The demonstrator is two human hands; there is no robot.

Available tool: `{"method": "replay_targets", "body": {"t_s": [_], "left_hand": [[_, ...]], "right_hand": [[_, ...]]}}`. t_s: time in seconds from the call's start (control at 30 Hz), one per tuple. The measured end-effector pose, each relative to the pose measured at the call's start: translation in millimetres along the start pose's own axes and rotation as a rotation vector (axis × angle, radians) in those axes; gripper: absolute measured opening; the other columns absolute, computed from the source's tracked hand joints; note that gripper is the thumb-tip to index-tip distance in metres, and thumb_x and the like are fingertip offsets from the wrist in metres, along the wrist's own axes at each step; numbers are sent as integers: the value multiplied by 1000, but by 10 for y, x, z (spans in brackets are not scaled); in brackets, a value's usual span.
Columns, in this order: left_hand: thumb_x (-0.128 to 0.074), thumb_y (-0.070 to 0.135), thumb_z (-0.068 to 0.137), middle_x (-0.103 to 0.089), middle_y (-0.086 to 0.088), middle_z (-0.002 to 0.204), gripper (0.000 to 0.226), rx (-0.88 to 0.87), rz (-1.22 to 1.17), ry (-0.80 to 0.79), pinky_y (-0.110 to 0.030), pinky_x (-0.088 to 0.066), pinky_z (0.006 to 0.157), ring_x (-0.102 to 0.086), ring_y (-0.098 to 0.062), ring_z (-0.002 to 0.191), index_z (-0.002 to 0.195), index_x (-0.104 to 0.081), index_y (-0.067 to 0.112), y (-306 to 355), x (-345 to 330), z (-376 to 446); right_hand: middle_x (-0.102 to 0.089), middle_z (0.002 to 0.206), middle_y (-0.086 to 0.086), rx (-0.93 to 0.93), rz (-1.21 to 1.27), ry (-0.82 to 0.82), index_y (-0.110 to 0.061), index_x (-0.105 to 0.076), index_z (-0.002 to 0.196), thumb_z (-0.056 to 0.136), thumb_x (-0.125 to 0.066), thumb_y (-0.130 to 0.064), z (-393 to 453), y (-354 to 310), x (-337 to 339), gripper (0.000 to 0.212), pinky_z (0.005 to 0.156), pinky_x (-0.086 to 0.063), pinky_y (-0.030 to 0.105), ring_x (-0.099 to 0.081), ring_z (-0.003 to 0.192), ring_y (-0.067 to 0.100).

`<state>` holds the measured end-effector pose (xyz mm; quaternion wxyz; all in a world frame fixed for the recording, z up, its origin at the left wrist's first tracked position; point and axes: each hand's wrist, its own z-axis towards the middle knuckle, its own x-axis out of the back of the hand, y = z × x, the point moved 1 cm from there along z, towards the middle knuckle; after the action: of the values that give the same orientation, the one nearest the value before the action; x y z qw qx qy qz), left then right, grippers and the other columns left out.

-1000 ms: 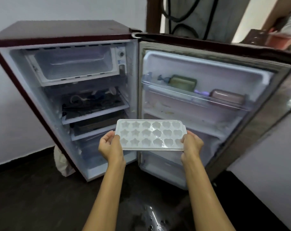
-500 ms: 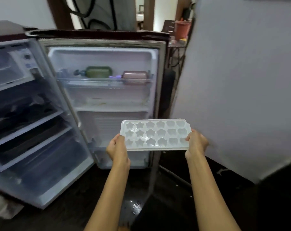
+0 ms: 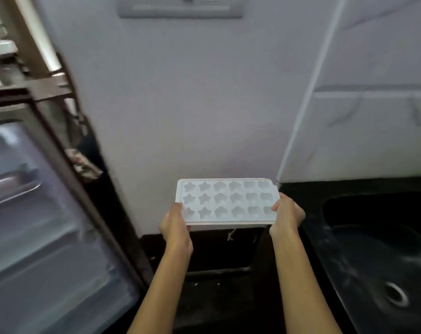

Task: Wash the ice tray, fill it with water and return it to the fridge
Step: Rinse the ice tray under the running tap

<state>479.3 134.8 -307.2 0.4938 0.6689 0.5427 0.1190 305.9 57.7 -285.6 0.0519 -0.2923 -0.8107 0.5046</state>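
You hold the tray level in front of you, just right of centre frame, with both hands. Your left hand clamps its short left end at the near corner, thumb on the rim, fingers under. Your right hand clamps the short right end the same way, thumb tip on the rim by the last cavity. Both grips are closed on the tray; neither is loose.

Contents: the tray has three rows of six moulded cavities, star shapes on the left, rounder shapes on the right. The cavities look dry and hold no ice. The far right corner of the tray is notched.

The sink lies at 3 to 4 o'clock from the tray, black, set in a black counter. Its basin shows wet streaks and a metal drain at the near end; nothing else is visible in it. The tray's right end hangs just short of the counter's left edge, not touching.

The fridge door stands open at 8 to 9 o'clock, heavily blurred; its shelf contents cannot be made out. Its dark edge runs diagonally, well apart from your left forearm.

At 12 o'clock a pale wall stands beyond the tray, with a switch plate high up. Below the tray the floor is dark. Open room lies between the door edge and the counter, with your arms inside it.
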Motion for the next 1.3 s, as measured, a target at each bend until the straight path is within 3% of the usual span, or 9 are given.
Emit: {"method": "replay_targets", "body": {"t_s": [0.1, 0.33, 0.47, 0.6, 0.77, 0.87, 1.1, 1.2, 1.3], "left_hand": [[-53, 9, 92, -66, -4, 91, 8, 67, 49, -161, -33, -55, 74, -65, -20, 82, 97, -59, 8, -167, -409, 56], [-48, 21, 95, -66, -12, 113, 30, 253, 226, -568, -39, -55, 71, -64, -30, 102, 121, -56, 7, -712, -1141, 134], [-48, 24, 96, -65, -13, 119, 33, 359, 304, -741, -45, -54, 83, -62, -29, 107, 124, -54, 9, -1101, -1454, -40], [-49, 24, 97, -65, -13, 117, 31, 467, 348, -831, -40, -53, 73, -63, -28, 104, 124, -53, 10, -1461, -1728, -341], [-52, 31, 95, -66, -11, 114, 32, 556, 429, -900, -41, -53, 74, -62, -29, 105, 120, -56, 11, -1803, -2048, -781], [-53, 33, 95, -67, -10, 112, 32, 583, 453, -946, -42, -52, 72, -62, -28, 104, 119, -57, 12, -1961, -2224, -1027], [-52, 31, 95, -67, -12, 114, 32, 571, 527, -1065, -44, -53, 74, -63, -29, 104, 122, -57, 13, -2361, -2624, -1433], [-51, 31, 96, -67, -13, 113, 31, 582, 559, -1084, -44, -54, 71, -64, -30, 101, 121, -56, 13, -2495, -2773, -1574], [-49, 30, 96, -66, -13, 111, 31, 616, 573, -1114, -42, -53, 66, -64, -29, 98, 121, -55, 12, -2640, -2956, -1744]], "right_hand": [[-67, 82, 1, 8, 94, 119, -20, -68, 77, 65, -40, 12, 255, -154, 178, 45, 59, -52, 29, -63, 75, 20], [-68, 88, 6, 18, 299, 393, -14, -72, 92, 64, -38, 12, 596, -285, 728, 51, 63, -55, 33, -65, 80, 25], [-69, 90, 6, 56, 404, 538, -11, -72, 95, 63, -38, 10, 657, -344, 1175, 51, 60, -51, 30, -64, 78, 23], [-68, 88, 5, 99, 447, 631, -12, -70, 91, 63, -39, 11, 710, -481, 1622, 48, 63, -53, 32, -63, 76, 22], [-70, 91, 6, 140, 489, 723, -11, -71, 92, 60, -39, 11, 827, -744, 2153, 50, 74, -57, 39, -66, 86, 27], [-71, 97, 6, 153, 503, 758, -11, -73, 95, 58, -40, 11, 904, -896, 2435, 55, 77, -57, 37, -66, 94, 28], [-70, 96, 8, 174, 526, 838, -13, -72, 91, 60, -40, 12, 1145, -1206, 2966, 52, 84, -56, 42, -66, 91, 28], [-66, 82, 1, 177, 436, 883, -14, -69, 79, 67, -42, 10, 1244, -1277, 3139, 39, 72, -53, 33, -62, 76, 21], [-59, 84, 0, 213, 184, 972, -20, -64, 88, 74, -46, 0, 1319, -1378, 3299, 30, 64, -46, 31, -56, 78, 21]]}}
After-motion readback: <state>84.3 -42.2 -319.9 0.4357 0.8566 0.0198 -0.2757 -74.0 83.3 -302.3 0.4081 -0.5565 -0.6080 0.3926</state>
